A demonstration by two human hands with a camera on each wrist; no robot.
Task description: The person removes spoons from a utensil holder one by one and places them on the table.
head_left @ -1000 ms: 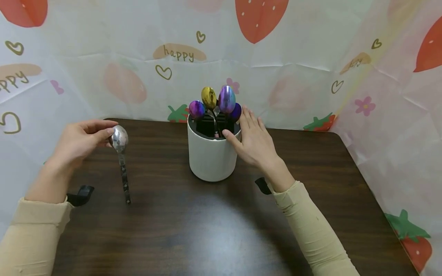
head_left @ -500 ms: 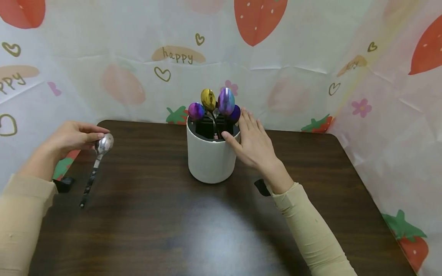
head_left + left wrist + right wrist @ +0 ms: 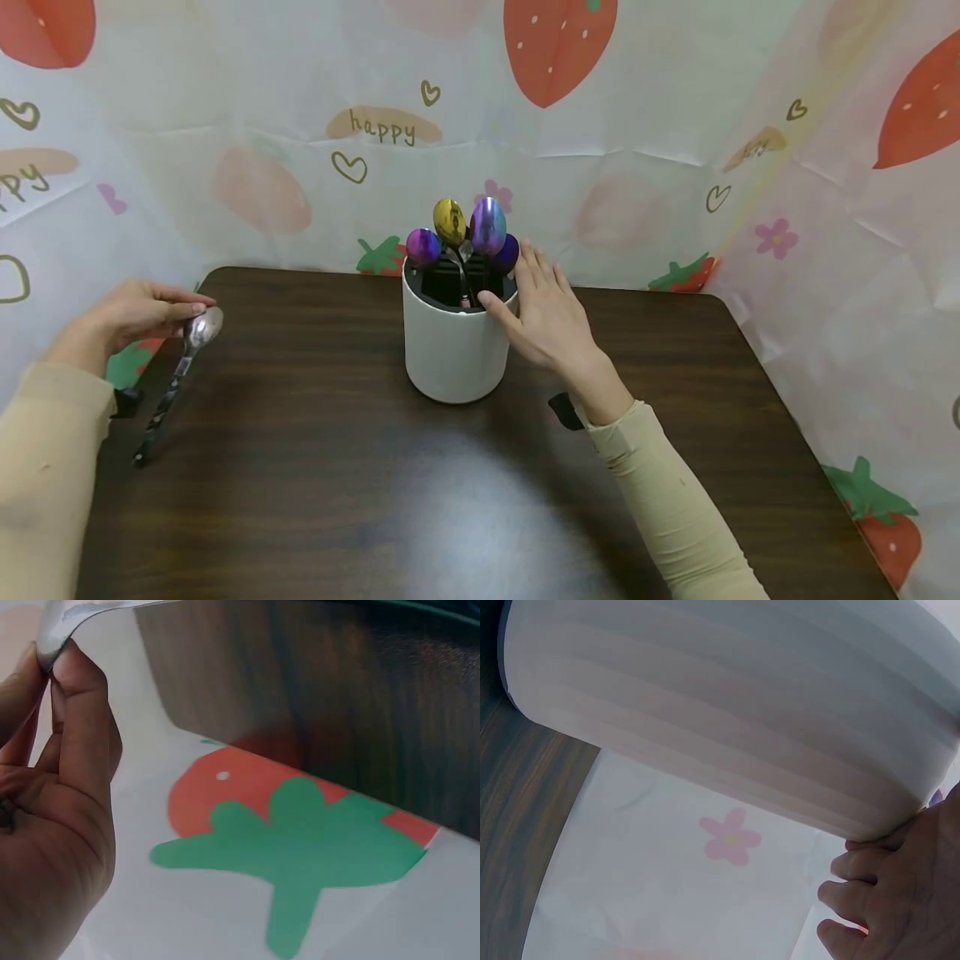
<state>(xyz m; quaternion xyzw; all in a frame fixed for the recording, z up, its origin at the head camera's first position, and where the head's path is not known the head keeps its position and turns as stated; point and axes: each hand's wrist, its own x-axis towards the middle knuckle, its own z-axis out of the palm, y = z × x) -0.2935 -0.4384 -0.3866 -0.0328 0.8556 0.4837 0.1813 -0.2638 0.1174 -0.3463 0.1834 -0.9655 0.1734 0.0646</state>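
Observation:
At the table's left edge my left hand [image 3: 138, 315] pinches a silver spoon [image 3: 201, 328] by its bowl, between thumb and fingers. The spoon's dark patterned handle [image 3: 165, 404] slants down toward the lower left; whether its tip touches the table I cannot tell. In the left wrist view the spoon's bowl [image 3: 64, 626] shows between the fingertips. My right hand [image 3: 551, 321] rests with straight fingers against the right side of a white cylindrical utensil holder [image 3: 455, 358], its thumb at the rim. Several spoons stand bowl-up in the holder, among them a gold spoon [image 3: 449, 222] and a purple-blue spoon [image 3: 488, 227].
The dark wooden table [image 3: 315, 500] spreads around the holder. A white cloth [image 3: 285, 92] printed with strawberries and hearts hangs behind it and on both sides.
My left hand has moved left with the spoon, from over the table to its left edge. The spoon's handle has swung from near vertical to slanting. My right hand stays on the holder.

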